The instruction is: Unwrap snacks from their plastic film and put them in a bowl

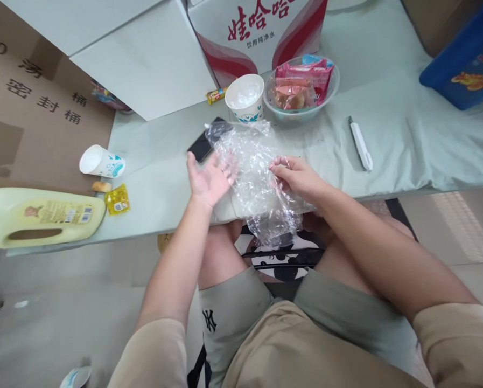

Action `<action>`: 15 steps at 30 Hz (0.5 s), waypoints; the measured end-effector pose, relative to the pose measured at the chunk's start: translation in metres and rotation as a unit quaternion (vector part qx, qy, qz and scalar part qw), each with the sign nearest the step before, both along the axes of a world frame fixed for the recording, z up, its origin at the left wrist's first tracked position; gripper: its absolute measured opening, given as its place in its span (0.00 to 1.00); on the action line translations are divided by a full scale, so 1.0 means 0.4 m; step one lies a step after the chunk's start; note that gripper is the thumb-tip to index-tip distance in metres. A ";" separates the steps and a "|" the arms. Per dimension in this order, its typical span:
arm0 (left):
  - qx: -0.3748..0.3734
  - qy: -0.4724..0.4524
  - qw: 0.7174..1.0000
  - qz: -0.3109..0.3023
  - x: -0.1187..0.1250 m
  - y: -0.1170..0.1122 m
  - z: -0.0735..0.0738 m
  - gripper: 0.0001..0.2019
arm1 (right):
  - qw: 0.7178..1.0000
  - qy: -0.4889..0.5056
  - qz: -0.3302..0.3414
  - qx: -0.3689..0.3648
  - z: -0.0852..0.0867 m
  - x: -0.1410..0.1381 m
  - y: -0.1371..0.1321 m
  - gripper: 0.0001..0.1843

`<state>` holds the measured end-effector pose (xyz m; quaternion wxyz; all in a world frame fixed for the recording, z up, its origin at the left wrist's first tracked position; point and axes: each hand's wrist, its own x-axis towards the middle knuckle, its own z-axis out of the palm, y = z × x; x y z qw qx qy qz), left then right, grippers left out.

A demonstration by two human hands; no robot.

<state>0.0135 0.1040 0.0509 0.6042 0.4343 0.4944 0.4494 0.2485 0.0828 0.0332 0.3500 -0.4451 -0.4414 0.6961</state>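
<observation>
A crumpled sheet of clear plastic film (251,172) spreads between my hands, its lower part hanging over the table's front edge. My right hand (295,173) pinches the film at its right side, with thumb and fingers together. On the film's left, my left hand (212,180) is palm up with its fingers spread, the fingertips against or just under the plastic; it grips nothing. A dark phone (203,146) lies behind my left hand, partly covered by the film's upper left corner. Just beyond the film stands a white paper cup (245,99) with a blue leaf print.
A clear bowl (306,112) of wrapped snacks stands behind, before a white-and-red carton (261,40). To the right lies a white utility knife (360,144). At left are a tipped paper cup (102,161), a yellow packet (118,199) and a pale yellow jug (43,215) at the table edge.
</observation>
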 end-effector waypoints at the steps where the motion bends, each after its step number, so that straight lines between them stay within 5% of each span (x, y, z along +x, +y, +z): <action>1: -0.017 -0.011 1.000 -0.017 0.019 -0.020 -0.015 0.36 | 1.000 -0.008 -0.024 -0.009 -0.001 -0.005 0.002 0.10; 7: -0.119 0.065 0.990 -0.030 0.058 -0.059 -0.054 0.16 | 0.998 -0.041 -0.037 -0.025 -0.004 -0.016 0.015 0.03; 11: -0.093 0.119 0.988 -0.038 0.033 -0.049 -0.038 0.15 | 0.998 -0.056 -0.006 0.002 -0.005 -0.001 0.009 0.14; 15: -0.025 0.013 1.000 -0.001 -0.001 -0.073 0.002 0.15 | 0.994 0.058 0.030 0.089 0.004 0.020 -0.012 0.24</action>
